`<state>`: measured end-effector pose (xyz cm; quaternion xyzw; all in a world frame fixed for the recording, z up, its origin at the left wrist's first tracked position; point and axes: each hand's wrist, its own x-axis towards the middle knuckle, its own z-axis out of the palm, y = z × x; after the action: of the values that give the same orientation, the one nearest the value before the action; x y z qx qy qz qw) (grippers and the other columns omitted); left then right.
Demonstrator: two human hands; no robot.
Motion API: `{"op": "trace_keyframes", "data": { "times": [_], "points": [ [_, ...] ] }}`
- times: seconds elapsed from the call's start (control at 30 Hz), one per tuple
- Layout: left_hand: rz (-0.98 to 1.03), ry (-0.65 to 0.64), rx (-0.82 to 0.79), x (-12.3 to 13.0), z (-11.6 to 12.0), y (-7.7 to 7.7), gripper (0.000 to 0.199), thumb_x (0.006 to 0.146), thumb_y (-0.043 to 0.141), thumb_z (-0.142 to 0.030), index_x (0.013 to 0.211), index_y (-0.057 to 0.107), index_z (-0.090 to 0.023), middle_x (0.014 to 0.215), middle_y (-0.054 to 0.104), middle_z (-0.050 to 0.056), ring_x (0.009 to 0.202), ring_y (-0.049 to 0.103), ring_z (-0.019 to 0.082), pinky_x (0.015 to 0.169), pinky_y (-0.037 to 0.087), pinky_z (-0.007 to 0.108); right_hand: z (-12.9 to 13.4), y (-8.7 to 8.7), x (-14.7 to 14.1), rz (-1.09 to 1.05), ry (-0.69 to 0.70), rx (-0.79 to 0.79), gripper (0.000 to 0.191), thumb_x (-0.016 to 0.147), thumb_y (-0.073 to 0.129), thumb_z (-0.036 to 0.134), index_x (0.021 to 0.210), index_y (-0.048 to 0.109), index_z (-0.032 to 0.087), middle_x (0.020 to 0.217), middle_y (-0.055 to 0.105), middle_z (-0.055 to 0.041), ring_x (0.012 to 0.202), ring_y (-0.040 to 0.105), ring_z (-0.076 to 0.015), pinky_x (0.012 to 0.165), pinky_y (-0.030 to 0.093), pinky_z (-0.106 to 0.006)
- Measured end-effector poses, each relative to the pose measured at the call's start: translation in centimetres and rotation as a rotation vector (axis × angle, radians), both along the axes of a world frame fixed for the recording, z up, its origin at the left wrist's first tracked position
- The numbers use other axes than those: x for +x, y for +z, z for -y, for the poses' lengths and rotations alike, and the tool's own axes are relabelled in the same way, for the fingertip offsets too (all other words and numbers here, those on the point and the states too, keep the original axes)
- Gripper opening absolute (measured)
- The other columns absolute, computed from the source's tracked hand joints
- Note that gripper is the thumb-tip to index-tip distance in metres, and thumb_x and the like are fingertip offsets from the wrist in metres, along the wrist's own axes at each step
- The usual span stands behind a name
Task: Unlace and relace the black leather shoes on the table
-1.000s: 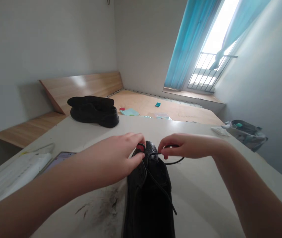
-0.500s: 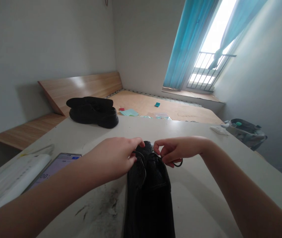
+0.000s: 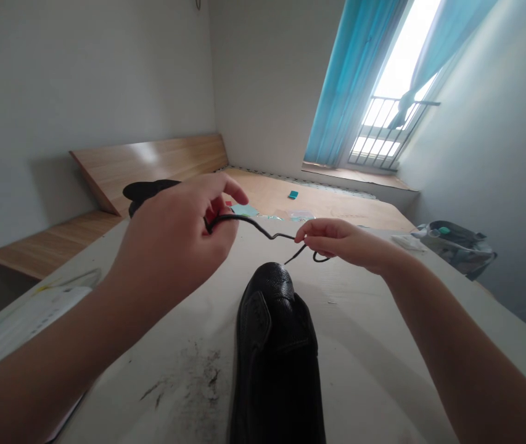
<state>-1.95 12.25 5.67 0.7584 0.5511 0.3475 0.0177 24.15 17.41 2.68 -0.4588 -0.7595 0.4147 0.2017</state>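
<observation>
Toward the near side of the tabletop (image 3: 364, 357), a black shoe (image 3: 274, 351) points its toe at the far edge; its heel end is cut off below, and its dark inside cannot be made out. Above and beyond the toe, the left hand (image 3: 174, 228) and right hand (image 3: 341, 240), apart from each other, both pinch a black lace (image 3: 250, 221) strung slackly between them. A short tail hangs below the right hand; whether it touches the toe is hard to tell. At the far left corner, the left hand hides most of a second shoe (image 3: 145, 190).
</observation>
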Motion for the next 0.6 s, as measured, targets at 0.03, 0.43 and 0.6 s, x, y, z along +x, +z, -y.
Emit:
{"op": "trace_keyframes", "data": {
  "times": [0.03, 0.43, 0.6],
  "points": [
    [0.099, -0.061, -0.013, 0.1, 0.2, 0.1, 0.020, 0.083, 0.051, -0.027, 0.099, 0.063, -0.025, 0.080, 0.061, -0.001, 0.071, 0.057, 0.019, 0.062, 0.040, 0.031, 0.2, 0.0, -0.4, -0.006, 0.030, 0.000, 0.027, 0.089, 0.058, 0.040, 0.106, 0.062, 0.020, 0.079, 0.047, 0.0019, 0.070, 0.042, -0.0126, 0.062, 0.036, -0.027],
    [0.255, -0.578, -0.190, 2.4, 2.7, -0.9, 0.019, 0.080, 0.056, -0.018, 0.083, 0.072, -0.028, 0.084, 0.070, -0.004, 0.087, 0.063, 0.019, 0.081, 0.050, 0.031, 4.4, 1.0, -5.9, -0.457, 0.699, -0.231, 0.019, 0.087, 0.068, 0.032, 0.084, 0.057, 0.017, 0.072, 0.048, 0.0036, 0.068, 0.045, -0.0093, 0.060, 0.040, -0.020],
    [0.255, -0.562, -0.215, 1.8, 2.8, -0.7, 0.032, 0.084, 0.054, -0.022, 0.113, 0.064, -0.031, 0.118, 0.067, -0.003, 0.114, 0.056, 0.022, 0.103, 0.043, 0.035, 3.4, 1.5, -3.2, -0.303, 0.349, -0.212, 0.047, 0.088, 0.058, 0.061, 0.072, 0.054, 0.016, 0.066, 0.046, 0.0023, 0.058, 0.042, -0.0088, 0.050, 0.035, -0.022]
  ]
}}
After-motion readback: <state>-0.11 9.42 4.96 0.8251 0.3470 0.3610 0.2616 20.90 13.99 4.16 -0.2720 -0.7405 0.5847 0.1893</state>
